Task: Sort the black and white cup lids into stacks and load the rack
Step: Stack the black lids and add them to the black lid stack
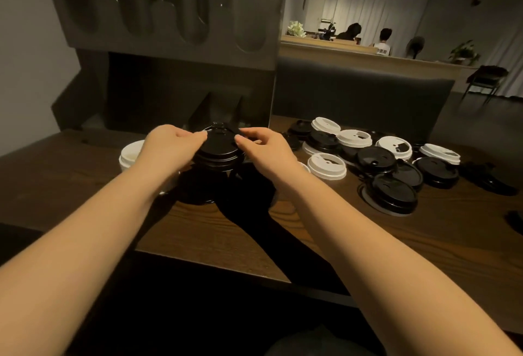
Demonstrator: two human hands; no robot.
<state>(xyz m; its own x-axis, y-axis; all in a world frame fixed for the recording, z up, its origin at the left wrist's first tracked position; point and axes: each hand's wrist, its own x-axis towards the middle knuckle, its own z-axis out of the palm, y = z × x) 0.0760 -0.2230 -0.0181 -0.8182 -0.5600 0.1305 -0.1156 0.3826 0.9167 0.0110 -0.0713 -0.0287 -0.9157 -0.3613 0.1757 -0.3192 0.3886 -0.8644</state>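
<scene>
Right, head view, only cam you've got. Both hands are on the black lid stack, centre of the wooden table, just in front of the rack. Your left hand has its fingers curled round the stack's left side, thumb tip at the top lid's edge; your right hand pinches the right edge w/ thumb and fingers. So both are grasping, neither released.

Looks like you're seating or squaring a black lid on top. To do it well: keep the rims concentric, press evenly from both sides, don't let one edge ride up, or the stack will lean when you lift it to the rack.

Stack's long axis runs vertical, lids dome-up, sip holes facing up; top lid looks slightly tilted toward you, can't tell if it's fully nested.

White lid stack sits just beside your left wrist, partly hidden. Loose lids, black and white mixed, are spread to your right, mostly dome-up, still unsorted. Rack slots appear empty, but it's dim.
</scene>
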